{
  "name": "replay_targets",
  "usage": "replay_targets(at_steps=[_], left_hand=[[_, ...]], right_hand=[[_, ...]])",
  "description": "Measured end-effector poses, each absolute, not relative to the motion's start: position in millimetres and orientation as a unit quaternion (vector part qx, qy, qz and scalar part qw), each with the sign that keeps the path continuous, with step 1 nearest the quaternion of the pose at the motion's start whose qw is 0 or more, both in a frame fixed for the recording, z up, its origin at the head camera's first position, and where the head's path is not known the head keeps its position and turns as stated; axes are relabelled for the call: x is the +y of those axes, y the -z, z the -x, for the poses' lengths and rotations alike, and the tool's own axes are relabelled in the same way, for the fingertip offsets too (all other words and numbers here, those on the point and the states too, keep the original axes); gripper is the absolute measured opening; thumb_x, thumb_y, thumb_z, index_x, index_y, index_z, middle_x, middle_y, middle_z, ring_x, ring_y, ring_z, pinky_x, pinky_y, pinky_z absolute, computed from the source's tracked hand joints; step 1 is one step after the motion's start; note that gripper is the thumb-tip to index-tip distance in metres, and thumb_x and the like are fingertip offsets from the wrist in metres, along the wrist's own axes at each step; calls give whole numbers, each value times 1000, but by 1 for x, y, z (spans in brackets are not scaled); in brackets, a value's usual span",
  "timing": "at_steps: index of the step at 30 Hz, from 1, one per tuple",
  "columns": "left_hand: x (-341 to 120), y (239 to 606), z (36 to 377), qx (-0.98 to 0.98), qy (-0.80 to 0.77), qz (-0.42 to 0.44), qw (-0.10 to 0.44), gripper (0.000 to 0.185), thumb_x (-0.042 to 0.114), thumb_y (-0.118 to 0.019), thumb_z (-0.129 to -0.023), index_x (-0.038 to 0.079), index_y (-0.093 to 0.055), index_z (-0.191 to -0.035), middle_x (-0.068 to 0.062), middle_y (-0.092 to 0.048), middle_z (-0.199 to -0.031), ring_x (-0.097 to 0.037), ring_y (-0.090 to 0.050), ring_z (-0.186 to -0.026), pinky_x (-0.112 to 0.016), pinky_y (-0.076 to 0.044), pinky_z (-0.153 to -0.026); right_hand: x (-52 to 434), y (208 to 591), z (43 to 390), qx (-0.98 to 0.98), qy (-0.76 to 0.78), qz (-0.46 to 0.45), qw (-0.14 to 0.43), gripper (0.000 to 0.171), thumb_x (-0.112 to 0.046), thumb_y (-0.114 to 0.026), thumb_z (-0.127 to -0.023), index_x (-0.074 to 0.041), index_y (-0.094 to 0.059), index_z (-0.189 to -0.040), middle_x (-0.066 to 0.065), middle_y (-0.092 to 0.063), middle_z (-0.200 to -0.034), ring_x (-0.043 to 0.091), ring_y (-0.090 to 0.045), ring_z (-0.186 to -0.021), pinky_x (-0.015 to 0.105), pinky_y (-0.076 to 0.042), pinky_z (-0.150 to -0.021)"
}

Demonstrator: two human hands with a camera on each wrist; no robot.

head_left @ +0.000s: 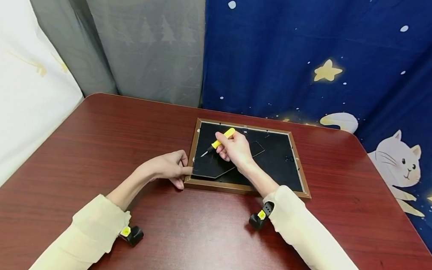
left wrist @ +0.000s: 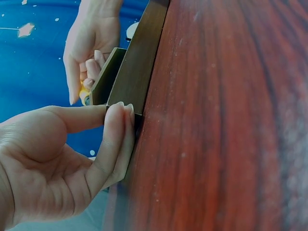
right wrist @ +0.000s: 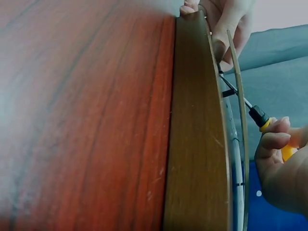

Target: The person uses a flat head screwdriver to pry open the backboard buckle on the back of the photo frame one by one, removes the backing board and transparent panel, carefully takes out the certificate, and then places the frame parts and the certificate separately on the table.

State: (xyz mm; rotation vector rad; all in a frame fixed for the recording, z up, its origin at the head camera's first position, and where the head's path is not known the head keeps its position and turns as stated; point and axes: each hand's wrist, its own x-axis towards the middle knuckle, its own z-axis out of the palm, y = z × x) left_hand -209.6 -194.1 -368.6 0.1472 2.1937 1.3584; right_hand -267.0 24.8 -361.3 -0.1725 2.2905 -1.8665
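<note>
frame (head_left: 227, 188): on desk (head_left: 192, 231), back up; probably stiff, fragile; best held by edges
left grip (head_left: 172, 168): pinching frame's near left corner
right grip (head_left: 237, 149): clasping screwdriver (head_left: 215, 145), likely light, by handle

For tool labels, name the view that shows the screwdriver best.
Head view: the screwdriver shows from handle to tip. The right wrist view shows its shaft, but the right hand covers much of the handle; the left wrist view shows only a sliver.
</note>
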Motion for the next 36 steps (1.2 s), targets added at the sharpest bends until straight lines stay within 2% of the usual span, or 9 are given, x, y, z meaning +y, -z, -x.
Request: replay_targets(at_steps=[9,13,19,23,25,28,31,34,36], left_hand=[[-197,368,208,814,-507,-67,276,20,5,-58,-98,0,-39,-102,-14,-61,-72,-12,-67,-54,-25,-58,-57],[-198,368,208,813,-508,-74,275,20,5,-59,-97,1,-39,-101,-14,-62,-71,-13,-67,-54,-26,-58,-57],[-198,368,209,810,-513,-71,274,21,4,-59,-97,0,-39,-101,-14,-61,-71,-15,-67,-54,-27,-59,-57],[-199,369,210,807,-516,-70,277,21,4,-59,-97,0,-39,-101,-13,-60,-73,-15,-67,-55,-28,-59,-57],[-199,371,210,809,-515,-72,276,21,5,-60,-98,1,-39,-100,-13,-60,-73,-15,-67,-55,-28,-59,-57],[-198,372,210,814,-508,-74,271,22,7,-61,-98,1,-40,-99,-14,-61,-71,-14,-67,-55,-27,-59,-58],[-197,372,210,819,-502,-76,268,24,9,-63,-99,2,-40,-99,-14,-62,-69,-14,-67,-54,-27,-59,-58],[-197,371,210,822,-498,-80,264,25,10,-63,-99,1,-40,-99,-15,-62,-67,-14,-67,-53,-27,-59,-58],[-197,370,209,823,-497,-82,262,26,11,-63,-99,1,-40,-99,-15,-62,-68,-14,-68,-53,-28,-59,-59]], right_hand=[[30,365,267,732,664,60,142,24,-20,-65,-101,2,-62,-91,3,-59,-59,7,-47,-44,15,-39,-42],[26,359,263,748,647,93,115,26,-23,-66,-99,2,-63,-91,3,-60,-59,9,-49,-43,17,-40,-40],[4,338,250,831,526,177,34,24,-30,-66,-99,-8,-58,-93,4,-65,-59,18,-58,-41,27,-47,-37],[-9,328,246,849,487,203,29,22,-27,-62,-99,-8,-55,-91,6,-65,-58,24,-59,-41,34,-50,-39],[-10,329,248,851,488,192,27,21,-26,-60,-98,-8,-56,-88,7,-64,-57,22,-57,-39,32,-50,-39],[-2,336,255,836,527,148,45,21,-22,-60,-96,-5,-59,-83,6,-61,-54,15,-52,-36,25,-45,-37],[11,347,259,784,606,102,88,23,-18,-60,-97,-1,-59,-82,5,-58,-53,11,-47,-36,19,-37,-35],[21,356,257,730,667,90,120,23,-17,-62,-99,0,-56,-85,5,-58,-55,10,-47,-37,18,-36,-35],[23,358,254,716,680,101,118,24,-19,-63,-100,0,-54,-87,6,-60,-57,11,-48,-39,18,-38,-36]])
